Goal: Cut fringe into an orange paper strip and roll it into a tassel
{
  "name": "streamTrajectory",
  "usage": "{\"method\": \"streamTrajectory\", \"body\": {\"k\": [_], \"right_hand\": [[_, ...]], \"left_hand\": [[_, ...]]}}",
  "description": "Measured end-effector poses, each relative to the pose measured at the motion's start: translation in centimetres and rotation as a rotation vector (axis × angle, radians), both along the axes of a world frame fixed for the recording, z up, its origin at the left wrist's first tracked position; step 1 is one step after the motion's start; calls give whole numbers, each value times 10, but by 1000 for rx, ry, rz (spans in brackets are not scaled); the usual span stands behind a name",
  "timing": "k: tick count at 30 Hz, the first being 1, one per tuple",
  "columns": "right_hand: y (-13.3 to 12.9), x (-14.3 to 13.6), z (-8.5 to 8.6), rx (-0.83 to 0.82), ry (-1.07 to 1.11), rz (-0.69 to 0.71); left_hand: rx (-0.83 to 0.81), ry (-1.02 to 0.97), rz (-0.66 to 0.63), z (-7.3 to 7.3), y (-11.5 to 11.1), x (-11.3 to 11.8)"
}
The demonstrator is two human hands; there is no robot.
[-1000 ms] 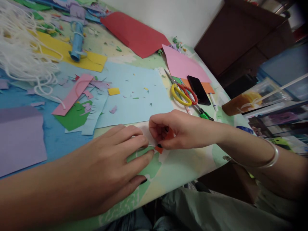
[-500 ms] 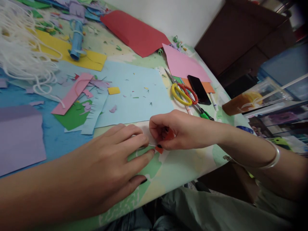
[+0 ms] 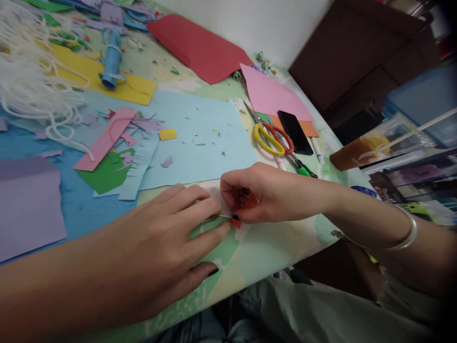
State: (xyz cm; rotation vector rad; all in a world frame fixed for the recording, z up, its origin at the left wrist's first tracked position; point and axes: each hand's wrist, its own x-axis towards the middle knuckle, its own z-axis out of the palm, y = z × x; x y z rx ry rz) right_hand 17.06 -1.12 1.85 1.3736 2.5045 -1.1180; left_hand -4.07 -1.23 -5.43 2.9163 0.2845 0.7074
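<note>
Near the table's front edge, my right hand [image 3: 257, 193] pinches a small orange-red paper piece [image 3: 236, 222], part of which shows between its curled fingers. A thin white string [image 3: 224, 216] runs from that piece toward my left hand [image 3: 185, 228]. My left hand lies palm down just left of it, fingers spread, its index and middle fingertips almost touching the paper piece. Whether the left fingers press the string is hard to see. Behind both hands lies a light blue sheet [image 3: 200, 143] with small scraps on it.
Yellow- and red-handled scissors [image 3: 273, 139], a black phone [image 3: 295, 132] and markers lie right of the blue sheet. White cord [image 3: 35, 71] is heaped at the left. Red paper [image 3: 200, 47] and pink paper [image 3: 274, 95] lie at the back, an orange-brown cup [image 3: 357, 151] at the right.
Both hands stay almost in place. The view has shifted very slightly, and a little more white string shows between the hands.
</note>
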Motion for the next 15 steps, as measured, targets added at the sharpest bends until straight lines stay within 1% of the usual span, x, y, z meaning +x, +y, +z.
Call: {"method": "streamTrajectory", "body": {"k": [3,9,15], "right_hand": [[0,0,0,-4,3,0],[-1,3,2,-29,30,-5],[-2,6,2,-25,54,-27]], "left_hand": [[-2,-7,-13,3,-1,1],[-81,36,4,11,-5,4],[-115,29,32,10,-7,5]]}}
